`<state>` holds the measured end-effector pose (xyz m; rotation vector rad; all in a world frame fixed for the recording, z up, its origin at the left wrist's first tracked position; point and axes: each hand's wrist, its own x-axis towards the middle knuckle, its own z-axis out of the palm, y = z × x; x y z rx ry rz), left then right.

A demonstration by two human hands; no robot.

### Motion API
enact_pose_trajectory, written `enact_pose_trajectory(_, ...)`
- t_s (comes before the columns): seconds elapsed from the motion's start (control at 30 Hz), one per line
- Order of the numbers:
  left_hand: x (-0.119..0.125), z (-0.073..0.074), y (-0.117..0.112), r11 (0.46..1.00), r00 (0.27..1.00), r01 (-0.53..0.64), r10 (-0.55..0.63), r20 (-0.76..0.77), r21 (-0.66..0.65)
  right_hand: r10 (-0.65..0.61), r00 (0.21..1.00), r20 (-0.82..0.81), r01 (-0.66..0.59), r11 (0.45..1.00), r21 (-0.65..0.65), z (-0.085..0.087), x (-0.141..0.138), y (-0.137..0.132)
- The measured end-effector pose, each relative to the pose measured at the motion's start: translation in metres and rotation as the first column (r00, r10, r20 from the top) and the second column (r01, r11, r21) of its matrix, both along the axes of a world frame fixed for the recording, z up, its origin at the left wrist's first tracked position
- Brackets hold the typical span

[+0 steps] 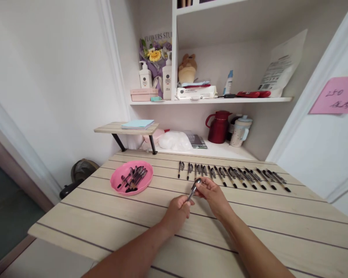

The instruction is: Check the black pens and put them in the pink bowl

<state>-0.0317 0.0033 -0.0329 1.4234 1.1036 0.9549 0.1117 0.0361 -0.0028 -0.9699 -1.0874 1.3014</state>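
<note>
Above the middle of the table, both my hands are closed on one pen, which is tilted with its dark, shiny end up and to the right. My left hand grips its lower end. The fingers of my right hand pinch the upper end, where a cap with a clip seems to sit. Beyond my hands, several pens lie in a row, with short dark pieces that look like caps beside them. To the left, a pink scalloped tray holds a loose pile of pens and dark pieces.
The slatted wooden table has a small raised stand at its back left, bearing light blue paper. Behind are a red jug, a pale cup and a white plastic bag. A loaded shelf hangs above.
</note>
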Motion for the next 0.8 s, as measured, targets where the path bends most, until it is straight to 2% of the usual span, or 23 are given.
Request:
enact_pose_trajectory(0.1, -0.005, 0.007, 0.002, 0.996, 0.999, -0.045, 0.047, -0.014, 0.083, -0.010, 1.000, -0.001, 0.010, 0.997, -0.074, -0.003, 0.006, 0.001)
enact_pose_trajectory(0.2, -0.032, 0.029, 0.009, 0.963, 0.965, -0.161, 0.199, -0.169, 0.216, -0.078, 0.995, 0.064, 0.084, 0.991, -0.100, -0.012, 0.010, 0.004)
enact_pose_trajectory(0.23, -0.047, 0.040, 0.012, 0.941, 0.922, -0.214, 0.283, -0.263, 0.263, -0.085, 0.992, 0.098, 0.095, 0.990, -0.101, -0.016, 0.009, 0.005)
enact_pose_trajectory(0.27, -0.064, 0.050, 0.015, 0.912, 0.845, -0.263, 0.376, -0.380, 0.315, -0.083, 0.988, 0.129, 0.097, 0.990, -0.101, -0.020, 0.009, 0.006)
enact_pose_trajectory(0.3, -0.082, 0.061, 0.019, 0.878, 0.722, -0.304, 0.465, -0.511, 0.370, -0.076, 0.985, 0.154, 0.092, 0.991, -0.098, -0.023, 0.008, 0.007)
enact_pose_trajectory(0.37, -0.119, 0.079, 0.028, 0.845, 0.611, -0.382, 0.535, -0.583, 0.375, -0.069, 0.977, 0.199, 0.087, 0.993, -0.080, -0.029, 0.006, 0.009)
enact_pose_trajectory(0.43, -0.150, 0.090, 0.037, 0.811, 0.505, -0.464, 0.573, -0.645, 0.357, -0.072, 0.964, 0.257, 0.088, 0.995, -0.050, -0.033, 0.006, 0.011)
enact_pose_trajectory(0.5, -0.169, 0.093, 0.047, 0.779, 0.414, -0.525, 0.585, -0.697, 0.342, -0.072, 0.946, 0.317, 0.084, 0.996, -0.024, -0.035, 0.006, 0.012)
enact_pose_trajectory(0.57, -0.177, 0.090, 0.055, 0.768, 0.357, -0.550, 0.571, -0.739, 0.328, -0.064, 0.932, 0.358, 0.074, 0.997, -0.013, -0.037, 0.007, 0.013)
enact_pose_trajectory(0.8, -0.184, 0.080, 0.069, 0.840, 0.338, -0.473, 0.450, -0.827, 0.264, -0.036, 0.905, 0.423, 0.042, 0.999, -0.004, -0.040, 0.008, 0.014)
